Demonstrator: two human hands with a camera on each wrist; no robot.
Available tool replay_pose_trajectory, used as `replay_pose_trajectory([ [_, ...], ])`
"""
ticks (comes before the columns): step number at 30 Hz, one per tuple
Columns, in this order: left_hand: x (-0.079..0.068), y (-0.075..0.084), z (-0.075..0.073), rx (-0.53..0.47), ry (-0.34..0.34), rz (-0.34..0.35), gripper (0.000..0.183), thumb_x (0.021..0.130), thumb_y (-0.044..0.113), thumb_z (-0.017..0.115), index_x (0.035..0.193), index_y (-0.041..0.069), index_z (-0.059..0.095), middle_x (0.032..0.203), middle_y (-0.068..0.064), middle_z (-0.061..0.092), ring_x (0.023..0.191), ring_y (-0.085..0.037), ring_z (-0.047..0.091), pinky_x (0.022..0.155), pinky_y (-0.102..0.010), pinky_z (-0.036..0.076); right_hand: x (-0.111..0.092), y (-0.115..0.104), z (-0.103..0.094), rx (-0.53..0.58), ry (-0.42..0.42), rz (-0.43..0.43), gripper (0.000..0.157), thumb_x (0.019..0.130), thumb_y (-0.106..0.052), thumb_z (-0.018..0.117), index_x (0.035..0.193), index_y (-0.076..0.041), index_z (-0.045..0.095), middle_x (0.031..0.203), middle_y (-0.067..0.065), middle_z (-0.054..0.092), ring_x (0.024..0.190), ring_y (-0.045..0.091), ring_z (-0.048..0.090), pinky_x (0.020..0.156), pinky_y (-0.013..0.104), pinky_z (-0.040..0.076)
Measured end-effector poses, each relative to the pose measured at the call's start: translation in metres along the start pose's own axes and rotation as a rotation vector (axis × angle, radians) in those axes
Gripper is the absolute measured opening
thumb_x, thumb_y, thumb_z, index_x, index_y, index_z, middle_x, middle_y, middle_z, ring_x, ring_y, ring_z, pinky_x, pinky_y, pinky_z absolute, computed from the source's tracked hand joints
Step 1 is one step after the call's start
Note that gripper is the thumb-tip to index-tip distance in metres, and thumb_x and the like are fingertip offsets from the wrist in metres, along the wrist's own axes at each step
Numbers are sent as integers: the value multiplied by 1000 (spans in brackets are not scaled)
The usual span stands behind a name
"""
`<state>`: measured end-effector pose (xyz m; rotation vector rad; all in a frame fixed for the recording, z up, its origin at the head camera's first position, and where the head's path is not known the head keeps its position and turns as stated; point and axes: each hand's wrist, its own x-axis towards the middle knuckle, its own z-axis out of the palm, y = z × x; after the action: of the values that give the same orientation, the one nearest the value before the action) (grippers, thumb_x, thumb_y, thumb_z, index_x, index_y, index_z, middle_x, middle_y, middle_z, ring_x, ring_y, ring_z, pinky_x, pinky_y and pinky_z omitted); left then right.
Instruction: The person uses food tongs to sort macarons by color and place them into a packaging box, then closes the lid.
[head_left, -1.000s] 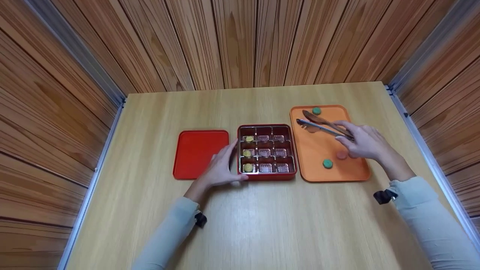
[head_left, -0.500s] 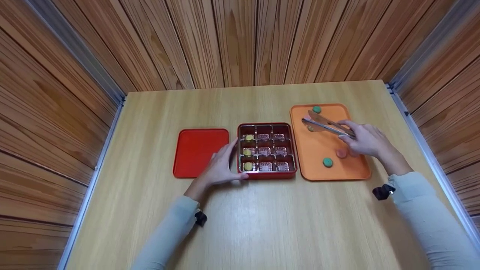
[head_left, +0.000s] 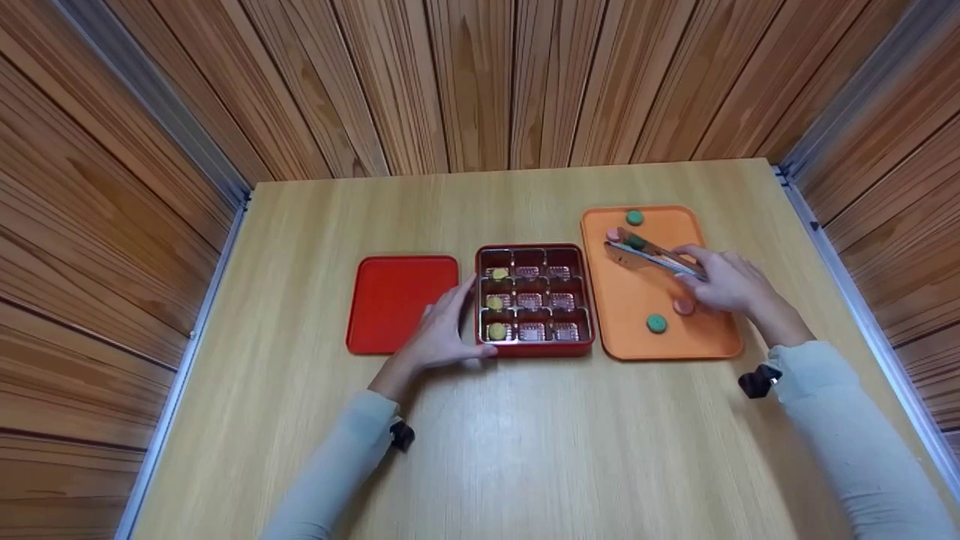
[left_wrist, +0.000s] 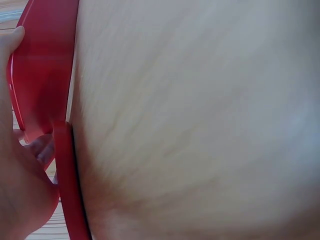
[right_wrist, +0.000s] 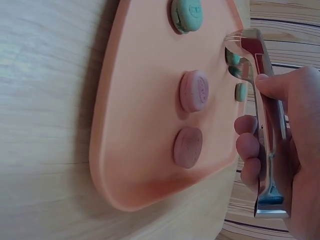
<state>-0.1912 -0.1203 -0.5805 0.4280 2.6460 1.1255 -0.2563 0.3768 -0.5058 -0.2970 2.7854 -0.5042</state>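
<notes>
So your right hand (head_left: 727,281) has the metal tongs (right_wrist: 274,120) gripped, thumb on one side and fingers curled round the other, up over the orange tray (head_left: 626,300). The tips are apart, with a green macaron (head_left: 636,241) sitting between them; I honestly can't tell if either tip touches it.

Just beside the tips, toward the box, there's a pink macaron (head_left: 613,235), and another green one (head_left: 634,217) is at the tray's far edge. On your side of the tray you've got a third green macaron (head_left: 657,323), plus two more pinks (right_wrist: 195,91) side by side near your right hand.

Your left hand (head_left: 442,341) isn't clenched: fingers stretched along the left side of the dark red box (head_left: 536,351), thumb touching its near wall. The box has nine compartments, with yellow macarons (head_left: 496,331) in the left column, one in each.

Left of that is a flat red square (head_left: 394,300) on the worktop (head_left: 487,450), partly hidden by your left hand.
</notes>
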Motion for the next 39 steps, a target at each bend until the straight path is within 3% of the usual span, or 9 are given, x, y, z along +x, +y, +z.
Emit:
replay_pose_trajectory([
  [11,1,1,-1,-7,-4,-5,135,80,65,94,183,28,14,186,-14,34,173,-38,31,140,-74,21,-1,2,-2,16,-22,6,56,114,-37,64,164,-14,52,89,11,55,76,27,52,68,39,35],
  [19,0,0,0,4,-3,-1,138,80,67,94,183,25,13,186,-14,33,174,-39,30,140,-76,18,-3,3,-3,18,-20,-12,52,114,-34,63,162,-15,55,89,10,56,76,26,52,66,37,37],
  [26,1,1,1,-12,-5,-19,135,79,68,89,183,29,12,187,-12,31,173,-39,30,140,-78,16,-3,5,-5,25,-28,-8,54,114,-34,64,162,-12,54,95,12,60,80,26,54,67,37,38],
  [39,0,0,-1,-3,5,-1,134,81,66,93,183,29,15,184,-16,36,172,-40,34,140,-76,19,-5,-4,-17,8,41,-34,52,113,-32,66,161,-15,56,95,12,61,76,26,52,64,35,36],
])
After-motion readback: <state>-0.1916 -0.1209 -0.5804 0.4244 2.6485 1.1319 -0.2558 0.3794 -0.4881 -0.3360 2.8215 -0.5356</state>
